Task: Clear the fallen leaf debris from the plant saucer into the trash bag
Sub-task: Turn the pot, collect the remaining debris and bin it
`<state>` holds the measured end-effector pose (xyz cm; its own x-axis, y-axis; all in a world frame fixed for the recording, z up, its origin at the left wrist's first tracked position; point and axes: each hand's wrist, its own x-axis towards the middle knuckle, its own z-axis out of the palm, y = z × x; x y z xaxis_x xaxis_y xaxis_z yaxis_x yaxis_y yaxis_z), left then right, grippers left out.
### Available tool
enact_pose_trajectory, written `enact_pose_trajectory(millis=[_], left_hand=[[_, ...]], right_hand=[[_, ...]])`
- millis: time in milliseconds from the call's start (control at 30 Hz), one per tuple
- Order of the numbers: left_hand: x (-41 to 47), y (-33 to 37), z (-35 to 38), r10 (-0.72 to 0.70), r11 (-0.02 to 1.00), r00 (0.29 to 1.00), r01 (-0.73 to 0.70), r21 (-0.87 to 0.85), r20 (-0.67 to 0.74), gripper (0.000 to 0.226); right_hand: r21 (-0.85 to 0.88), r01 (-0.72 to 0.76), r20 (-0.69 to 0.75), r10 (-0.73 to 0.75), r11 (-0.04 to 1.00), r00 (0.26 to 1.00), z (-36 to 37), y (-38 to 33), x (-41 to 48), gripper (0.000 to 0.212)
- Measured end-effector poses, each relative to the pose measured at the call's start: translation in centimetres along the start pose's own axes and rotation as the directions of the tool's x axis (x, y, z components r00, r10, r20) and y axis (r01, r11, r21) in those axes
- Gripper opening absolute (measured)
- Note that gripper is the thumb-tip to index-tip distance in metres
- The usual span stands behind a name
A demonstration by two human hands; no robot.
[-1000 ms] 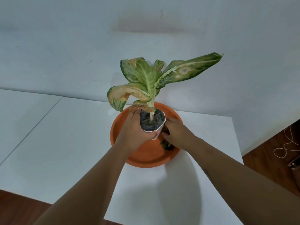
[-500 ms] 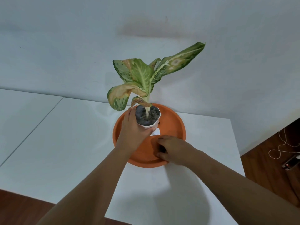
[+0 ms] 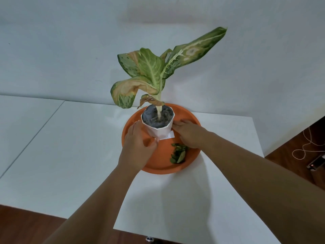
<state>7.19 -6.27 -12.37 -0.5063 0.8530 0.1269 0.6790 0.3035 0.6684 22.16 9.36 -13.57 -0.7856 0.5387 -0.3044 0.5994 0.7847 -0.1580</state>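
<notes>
left hand (image 3: 139, 147) and right hand (image 3: 189, 132) are lying open against the white pot (image 3: 158, 128); leaf debris (image 3: 178, 153) is sitting uncollected just below the right hand in the saucer (image 3: 158, 166); no trash bag showing.

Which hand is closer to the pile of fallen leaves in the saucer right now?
The right hand: it sits just above the fallen leaves, nearly touching them, beside the white pot. The left hand is across the orange saucer, on the pot's other side.

Hands: left hand (image 3: 139, 147) and right hand (image 3: 189, 133) flank the white pot (image 3: 158, 124), frame centre.
Saucer: orange saucer (image 3: 158, 166) on the desk (image 3: 70, 147) holds leaf debris (image 3: 178, 153).
</notes>
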Motion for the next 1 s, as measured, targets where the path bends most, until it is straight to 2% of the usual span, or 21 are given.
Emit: enact_pose_trajectory(millis=[133,267,433,500,600,667,700,767,833,900,967,1000], left_hand=[[-2.3,0.5,0.2,-0.003,0.992,0.995,-0.011,0.127,0.103,0.052],[-3.1,1.0,0.7,-0.011,0.983,0.975,-0.031,0.183,0.224,0.049],[-2.5,1.2,0.6,-0.037,0.983,0.978,0.0,0.182,0.203,0.05],[-2.5,0.9,0.6,-0.038,0.983,0.974,-0.004,0.183,0.225,0.051],[-2.6,0.6,0.3,-0.03,0.98,0.956,-0.029,0.196,0.291,0.055],[-2.6,0.6,0.2,-0.034,0.975,0.943,-0.041,0.218,0.332,0.058],[-2.6,0.7,0.2,-0.043,0.974,0.937,-0.038,0.223,0.347,0.059],[-2.3,0.9,0.2,-0.051,0.976,0.928,-0.032,0.215,0.368,0.061],[-1.9,1.2,0.3,-0.025,0.979,0.923,-0.055,0.196,0.383,0.061],[-1.8,1.8,0.6,-0.012,0.982,0.91,-0.068,0.178,0.414,0.062],[-1.7,2.5,1.0,0.0,0.983,0.889,-0.085,0.164,0.458,0.065],[-1.6,2.8,1.3,0.012,0.981,0.88,-0.102,0.165,0.474,0.067]], right_hand=[[-0.024,0.069,0.017,-0.069,0.997,0.997,0.1,-0.7,-3.5,0.053],[0.201,0.162,-0.05,-0.155,0.966,0.987,0.5,-1.2,-5.6,0.039],[0.218,0.0,-0.155,0.035,0.976,0.987,0.5,-0.2,-2.9,0.048],[0.168,-0.008,-0.102,0.025,0.986,0.994,0.7,-0.2,-2.0,0.053],[0.081,0.081,-0.033,-0.078,0.993,0.996,0.7,-0.8,-2.9,0.05],[0.108,0.199,-0.021,-0.197,0.974,0.98,0.8,-1.1,-4.4,0.041],[0.18,0.234,-0.023,-0.234,0.955,0.972,0.8,-1.2,-5.1,0.038],[0.36,0.197,-0.04,-0.196,0.912,0.98,0.4,-1.1,-6.2,0.038],[0.445,0.133,-0.09,-0.104,0.885,0.991,-0.2,-0.6,-6.4,0.036],[0.42,0.113,-0.106,-0.075,0.9,0.992,-0.9,-0.3,-6.2,0.034],[0.339,0.088,0.004,-0.095,0.936,0.995,-1.5,-0.3,-5.8,0.038],[0.292,0.083,0.06,-0.104,0.953,0.993,-1.7,-0.4,-5.5,0.046]])
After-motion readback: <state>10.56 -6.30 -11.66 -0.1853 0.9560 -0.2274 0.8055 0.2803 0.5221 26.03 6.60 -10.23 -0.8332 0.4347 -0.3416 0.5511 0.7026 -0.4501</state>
